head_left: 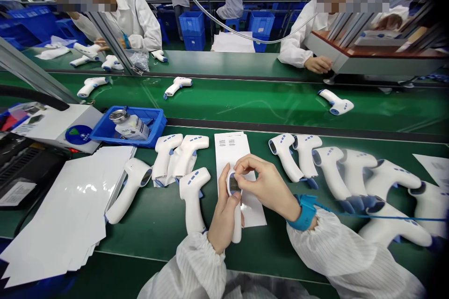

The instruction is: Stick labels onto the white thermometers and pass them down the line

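My left hand is wrapped round the handle of a white infrared thermometer, held with its small screen facing up. My right hand pinches at that screen with thumb and forefinger; what lies under the fingertips is too small to make out. A blue wrist strap with a cord sits on my right wrist. Under both hands lies a white label sheet on the green table. Three more white thermometers lie to the left, and several thermometers lie in a row to the right.
A blue tray holding a small bottle stands at the left, beside a white machine. A stack of white sheets covers the near left. A green conveyor carries single thermometers. Other people in white coats work across it.
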`<move>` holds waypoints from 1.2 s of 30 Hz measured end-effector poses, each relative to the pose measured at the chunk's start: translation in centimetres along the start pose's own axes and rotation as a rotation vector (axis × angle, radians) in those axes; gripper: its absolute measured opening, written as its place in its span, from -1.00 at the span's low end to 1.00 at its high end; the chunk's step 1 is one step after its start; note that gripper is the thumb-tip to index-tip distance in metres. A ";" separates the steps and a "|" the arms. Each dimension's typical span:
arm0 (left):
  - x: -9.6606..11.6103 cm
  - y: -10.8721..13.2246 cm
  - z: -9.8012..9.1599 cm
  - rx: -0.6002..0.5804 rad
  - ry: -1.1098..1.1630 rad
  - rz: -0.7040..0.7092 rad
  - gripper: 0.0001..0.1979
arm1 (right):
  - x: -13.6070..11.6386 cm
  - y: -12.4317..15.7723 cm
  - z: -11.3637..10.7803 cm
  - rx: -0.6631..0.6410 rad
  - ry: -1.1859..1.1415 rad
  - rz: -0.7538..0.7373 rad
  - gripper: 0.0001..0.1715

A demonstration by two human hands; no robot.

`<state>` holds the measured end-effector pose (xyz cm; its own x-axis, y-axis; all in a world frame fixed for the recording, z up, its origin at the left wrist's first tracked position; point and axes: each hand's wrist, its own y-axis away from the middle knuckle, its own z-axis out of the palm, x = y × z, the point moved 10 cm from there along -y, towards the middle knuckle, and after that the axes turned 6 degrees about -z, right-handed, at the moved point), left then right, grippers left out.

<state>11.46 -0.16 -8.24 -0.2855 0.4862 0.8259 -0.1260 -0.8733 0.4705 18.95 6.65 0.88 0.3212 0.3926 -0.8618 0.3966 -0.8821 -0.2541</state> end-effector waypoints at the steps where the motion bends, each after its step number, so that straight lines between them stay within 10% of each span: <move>1: 0.0 0.0 0.0 -0.003 0.001 0.003 -0.35 | 0.0 0.1 -0.1 0.007 0.020 -0.002 -0.85; 9: 0.3 0.4 0.0 -0.001 -0.008 0.012 -0.34 | 0.9 0.7 1.4 -0.174 -0.014 -0.057 -0.55; 14: 0.6 0.6 0.3 -0.014 0.035 0.060 -0.30 | 0.9 -0.2 0.4 -0.075 0.016 -0.102 -0.95; 19: 1.4 1.1 -0.9 0.150 0.236 0.039 -0.29 | 3.0 1.4 -0.3 0.061 -0.143 0.172 -0.77; 25: 5.9 0.4 -1.3 0.222 0.225 0.166 -0.31 | 2.4 0.1 4.2 -0.402 -0.121 0.175 -0.72; 32: 2.5 -2.0 0.2 0.120 -0.285 0.140 -0.52 | 10.5 -17.9 -6.5 0.029 0.493 0.403 -0.59; 36: 0.5 -2.1 -0.3 0.132 -0.456 0.082 -0.62 | 13.3 -18.6 -14.6 0.254 0.705 0.586 -0.60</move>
<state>11.33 1.92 -8.95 0.1598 0.4053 0.9001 0.0101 -0.9125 0.4090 28.46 32.07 0.52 0.8876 -0.1368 -0.4399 -0.1645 -0.9860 -0.0254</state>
